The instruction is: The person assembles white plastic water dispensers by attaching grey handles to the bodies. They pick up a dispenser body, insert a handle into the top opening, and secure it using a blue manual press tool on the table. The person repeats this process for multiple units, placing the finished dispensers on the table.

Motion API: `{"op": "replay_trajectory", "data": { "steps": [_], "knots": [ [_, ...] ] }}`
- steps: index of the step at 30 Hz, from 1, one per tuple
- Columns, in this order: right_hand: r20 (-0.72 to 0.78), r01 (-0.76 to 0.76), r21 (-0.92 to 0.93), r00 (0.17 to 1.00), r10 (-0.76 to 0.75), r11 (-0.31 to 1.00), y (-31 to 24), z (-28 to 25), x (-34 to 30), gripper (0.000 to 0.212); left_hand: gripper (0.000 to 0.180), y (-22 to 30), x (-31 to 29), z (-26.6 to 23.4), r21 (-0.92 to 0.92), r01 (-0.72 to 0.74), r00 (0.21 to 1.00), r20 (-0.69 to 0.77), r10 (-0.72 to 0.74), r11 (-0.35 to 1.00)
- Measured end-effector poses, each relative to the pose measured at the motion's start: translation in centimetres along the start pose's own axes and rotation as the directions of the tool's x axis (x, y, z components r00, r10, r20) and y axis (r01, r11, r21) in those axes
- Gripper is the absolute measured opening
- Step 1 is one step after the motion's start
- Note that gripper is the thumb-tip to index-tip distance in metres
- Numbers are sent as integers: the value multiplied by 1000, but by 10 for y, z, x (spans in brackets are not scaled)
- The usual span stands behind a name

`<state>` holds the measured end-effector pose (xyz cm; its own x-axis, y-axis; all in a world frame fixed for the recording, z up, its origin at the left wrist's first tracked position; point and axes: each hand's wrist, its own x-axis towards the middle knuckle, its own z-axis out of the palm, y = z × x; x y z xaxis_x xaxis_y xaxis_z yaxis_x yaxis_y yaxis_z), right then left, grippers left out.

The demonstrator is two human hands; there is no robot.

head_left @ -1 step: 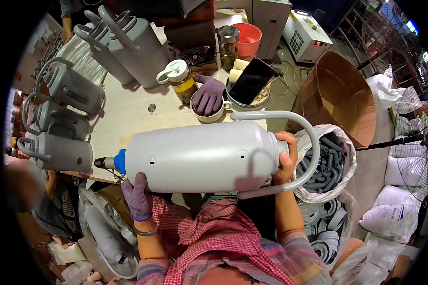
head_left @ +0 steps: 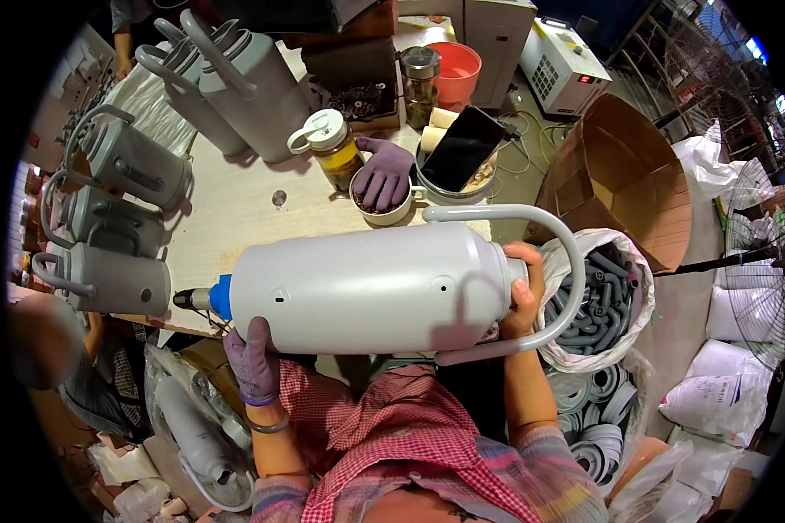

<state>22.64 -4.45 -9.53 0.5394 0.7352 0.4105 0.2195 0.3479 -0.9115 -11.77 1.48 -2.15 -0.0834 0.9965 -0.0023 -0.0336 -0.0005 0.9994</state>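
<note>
A large grey canister [head_left: 366, 292] with a long curved handle [head_left: 576, 261] lies sideways across the front of me, over the table's near edge. My left hand [head_left: 253, 362], in a purple glove, grips its base end from below, thumb up along the side. My bare right hand [head_left: 523, 292] is wrapped round the narrow neck at the other end, inside the loop of the handle. Two small dark holes show in the canister's side. Beyond its base pokes out a tool with a blue collar [head_left: 221, 298] and black tip; the rest is hidden.
Several similar grey canisters [head_left: 257, 96] stand or lie on the pale table [head_left: 227, 205]. A purple glove [head_left: 384, 174] rests on a cup of small parts, near a lidded jar [head_left: 331, 144] and phone [head_left: 462, 150]. Right: a bag of grey handles [head_left: 597, 301], cardboard box [head_left: 619, 192]. A person [head_left: 48, 340] sits left.
</note>
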Motion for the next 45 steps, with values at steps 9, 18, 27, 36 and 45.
{"op": "replay_trajectory", "data": {
  "steps": [9,18,27,36,45],
  "knots": [
    [-42,2,37,999,-1,999,10,-6,1,52,44,-11,5,-17,32,46,987,156,-50,998],
    [53,48,-30,998,-46,998,3,1,5,51,41,-5,6,-7,-40,48,999,22,-47,998],
    [60,15,-8,998,-15,1000,1,3,5,52,44,-16,7,-35,-27,99,982,161,-94,995],
    [70,2,16,998,-3,1000,12,4,2,57,36,-7,11,-19,-63,68,993,101,-61,996],
    [111,-375,-423,882,457,825,55,-154,-15,38,58,-24,6,-35,-63,-4,997,75,9,998]
  ]
}}
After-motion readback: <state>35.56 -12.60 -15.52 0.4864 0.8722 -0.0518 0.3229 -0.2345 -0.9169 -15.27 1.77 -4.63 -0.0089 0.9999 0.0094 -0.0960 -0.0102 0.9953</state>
